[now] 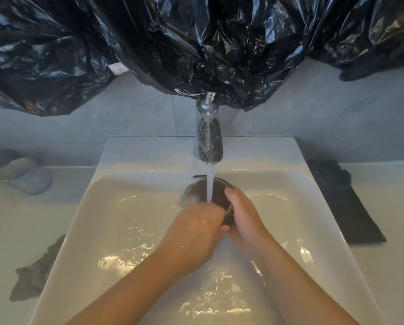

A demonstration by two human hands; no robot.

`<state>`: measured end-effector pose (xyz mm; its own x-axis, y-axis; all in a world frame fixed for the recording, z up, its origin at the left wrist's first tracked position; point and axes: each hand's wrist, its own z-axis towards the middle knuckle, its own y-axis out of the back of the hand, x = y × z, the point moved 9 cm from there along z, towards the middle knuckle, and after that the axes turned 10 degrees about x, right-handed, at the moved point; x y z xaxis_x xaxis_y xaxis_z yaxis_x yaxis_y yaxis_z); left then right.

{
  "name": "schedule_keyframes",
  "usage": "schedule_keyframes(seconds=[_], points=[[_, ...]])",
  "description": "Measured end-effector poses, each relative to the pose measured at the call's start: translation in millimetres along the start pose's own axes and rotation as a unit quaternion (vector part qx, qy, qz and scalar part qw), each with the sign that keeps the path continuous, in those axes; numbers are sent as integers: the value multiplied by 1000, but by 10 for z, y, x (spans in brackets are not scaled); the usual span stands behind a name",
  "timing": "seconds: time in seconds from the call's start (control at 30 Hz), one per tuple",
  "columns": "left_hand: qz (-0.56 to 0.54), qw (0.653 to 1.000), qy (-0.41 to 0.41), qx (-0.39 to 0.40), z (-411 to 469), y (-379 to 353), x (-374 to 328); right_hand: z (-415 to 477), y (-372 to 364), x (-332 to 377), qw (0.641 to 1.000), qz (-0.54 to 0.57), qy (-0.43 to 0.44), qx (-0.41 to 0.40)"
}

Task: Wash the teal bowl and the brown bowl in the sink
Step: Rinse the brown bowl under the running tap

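Currently, centre frame: left hand (197, 227) rubs inside the brown bowl (216, 198) under the tap stream (209, 184), its grip clenched on the near rim; right hand (242, 213) grasps the right rim. Risk: wet bowl slips, strikes sink (130, 160). Teal bowl not visible.

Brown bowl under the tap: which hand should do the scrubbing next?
Probably the left hand. It is at the brown bowl's open side, where the water stream lands, while the right hand wraps the bowl's right edge and holds it.
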<state>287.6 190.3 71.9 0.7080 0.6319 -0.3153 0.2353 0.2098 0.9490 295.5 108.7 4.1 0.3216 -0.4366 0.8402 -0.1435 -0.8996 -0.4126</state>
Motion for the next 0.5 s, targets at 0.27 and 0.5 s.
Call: schedule_keyframes(seconds=[0.27,0.5], points=[[33,999,-30,8,-40,-53,43,6,-89,-179,993,89,-56,56],[-124,989,70,-49,-31,-50,83,30,-260,-198,970,223,7,95]])
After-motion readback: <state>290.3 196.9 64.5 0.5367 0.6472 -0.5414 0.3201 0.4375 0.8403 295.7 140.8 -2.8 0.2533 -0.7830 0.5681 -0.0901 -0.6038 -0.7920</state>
